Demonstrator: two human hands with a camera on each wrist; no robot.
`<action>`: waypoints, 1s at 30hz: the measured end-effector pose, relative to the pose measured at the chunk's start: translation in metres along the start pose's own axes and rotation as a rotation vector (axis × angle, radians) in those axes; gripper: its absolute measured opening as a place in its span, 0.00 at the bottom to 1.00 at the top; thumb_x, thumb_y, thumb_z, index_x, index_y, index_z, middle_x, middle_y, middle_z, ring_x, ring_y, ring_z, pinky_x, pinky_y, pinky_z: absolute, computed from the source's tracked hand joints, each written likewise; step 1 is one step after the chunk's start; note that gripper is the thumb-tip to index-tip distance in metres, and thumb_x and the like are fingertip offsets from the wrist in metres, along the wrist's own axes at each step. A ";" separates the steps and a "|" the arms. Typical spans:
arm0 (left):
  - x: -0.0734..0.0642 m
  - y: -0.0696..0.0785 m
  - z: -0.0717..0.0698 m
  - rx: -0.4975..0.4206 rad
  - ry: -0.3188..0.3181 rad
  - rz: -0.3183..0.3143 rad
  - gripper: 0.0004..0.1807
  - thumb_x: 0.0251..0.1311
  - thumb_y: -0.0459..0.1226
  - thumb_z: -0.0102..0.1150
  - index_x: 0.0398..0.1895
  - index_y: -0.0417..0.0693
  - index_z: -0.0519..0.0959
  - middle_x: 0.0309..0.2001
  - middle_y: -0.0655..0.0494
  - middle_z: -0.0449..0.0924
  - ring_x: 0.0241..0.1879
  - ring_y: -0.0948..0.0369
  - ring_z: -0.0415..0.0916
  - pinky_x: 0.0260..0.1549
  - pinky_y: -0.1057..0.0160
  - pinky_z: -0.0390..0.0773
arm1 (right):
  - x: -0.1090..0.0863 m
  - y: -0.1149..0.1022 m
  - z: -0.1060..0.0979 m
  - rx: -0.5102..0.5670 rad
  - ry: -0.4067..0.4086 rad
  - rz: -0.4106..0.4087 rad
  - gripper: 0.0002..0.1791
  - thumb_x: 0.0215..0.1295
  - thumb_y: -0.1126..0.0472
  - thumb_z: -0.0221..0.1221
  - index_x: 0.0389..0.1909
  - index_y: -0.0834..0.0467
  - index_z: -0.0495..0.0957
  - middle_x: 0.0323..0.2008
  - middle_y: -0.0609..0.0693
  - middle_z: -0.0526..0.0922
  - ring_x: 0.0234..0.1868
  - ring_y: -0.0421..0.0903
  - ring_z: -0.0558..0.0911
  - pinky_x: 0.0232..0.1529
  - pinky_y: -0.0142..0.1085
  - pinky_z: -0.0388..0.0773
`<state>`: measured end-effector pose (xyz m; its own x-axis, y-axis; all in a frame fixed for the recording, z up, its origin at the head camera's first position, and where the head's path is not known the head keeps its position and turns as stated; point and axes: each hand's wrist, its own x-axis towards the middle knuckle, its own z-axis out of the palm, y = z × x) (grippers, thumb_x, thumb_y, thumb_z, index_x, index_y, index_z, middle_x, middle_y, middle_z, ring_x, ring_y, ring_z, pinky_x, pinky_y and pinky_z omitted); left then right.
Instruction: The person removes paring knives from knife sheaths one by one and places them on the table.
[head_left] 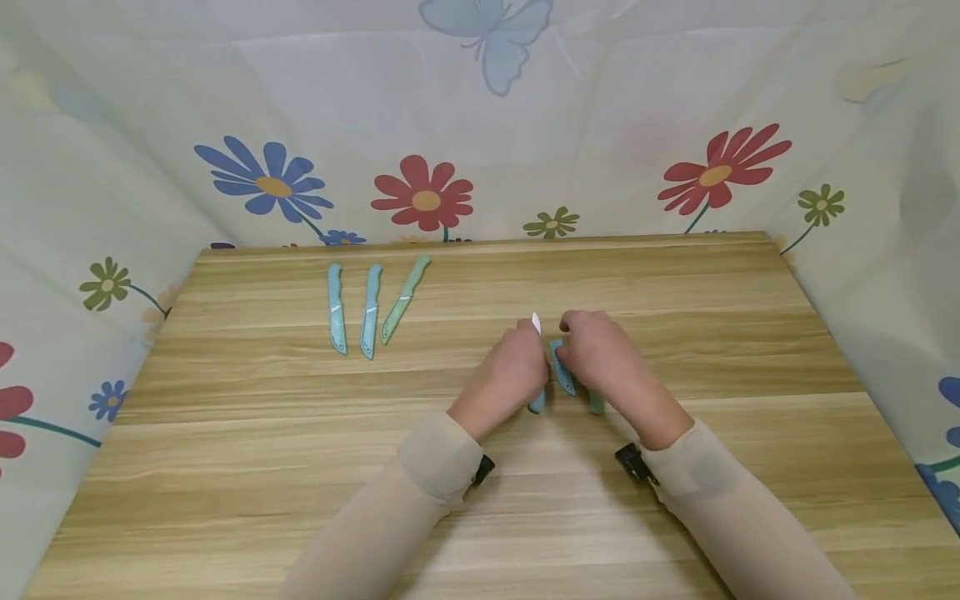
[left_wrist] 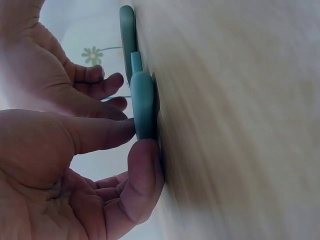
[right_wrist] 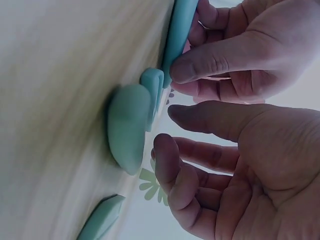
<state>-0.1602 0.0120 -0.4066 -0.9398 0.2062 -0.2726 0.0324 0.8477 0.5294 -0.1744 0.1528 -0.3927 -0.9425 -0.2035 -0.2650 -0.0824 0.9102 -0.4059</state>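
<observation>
My left hand (head_left: 512, 368) pinches the blue handle (left_wrist: 143, 102) of a small knife between thumb and fingers, low over the table. The knife's bare pale blade (head_left: 536, 323) points away from me. Just right of it lies a blue blade sheath (head_left: 564, 375), partly covered by my right hand (head_left: 604, 352). In the right wrist view that hand's thumb and fingers are bent and apart, with nothing between them, close to the sheath. Under the right hand is a green knife handle (right_wrist: 127, 130), mostly hidden in the head view. A green sheath-like piece (right_wrist: 102, 218) lies beyond it.
At the back left of the wooden table (head_left: 247, 467) lie two blue sheathed knives (head_left: 337, 308) and a slanted green sheathed knife (head_left: 406, 298). A flower-printed cloth (head_left: 600, 108) hangs behind the table's far edge and along both sides.
</observation>
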 end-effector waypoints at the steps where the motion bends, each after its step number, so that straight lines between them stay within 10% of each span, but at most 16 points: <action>1: 0.000 0.001 0.001 0.006 0.004 0.003 0.14 0.73 0.28 0.53 0.56 0.29 0.69 0.28 0.46 0.77 0.23 0.56 0.77 0.21 0.61 0.77 | 0.000 0.001 -0.001 0.002 0.001 0.000 0.22 0.75 0.62 0.60 0.64 0.69 0.78 0.60 0.66 0.83 0.58 0.62 0.83 0.58 0.55 0.81; 30: -0.005 0.002 -0.004 0.019 0.014 0.029 0.21 0.74 0.32 0.55 0.63 0.29 0.64 0.32 0.46 0.77 0.25 0.56 0.75 0.23 0.59 0.76 | -0.006 0.000 -0.009 0.000 0.028 -0.019 0.22 0.76 0.61 0.61 0.64 0.68 0.78 0.59 0.66 0.83 0.51 0.58 0.84 0.55 0.53 0.81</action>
<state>-0.1565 0.0108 -0.4008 -0.9432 0.2234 -0.2458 0.0657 0.8509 0.5212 -0.1714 0.1572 -0.3832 -0.9493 -0.2111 -0.2329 -0.1008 0.9063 -0.4105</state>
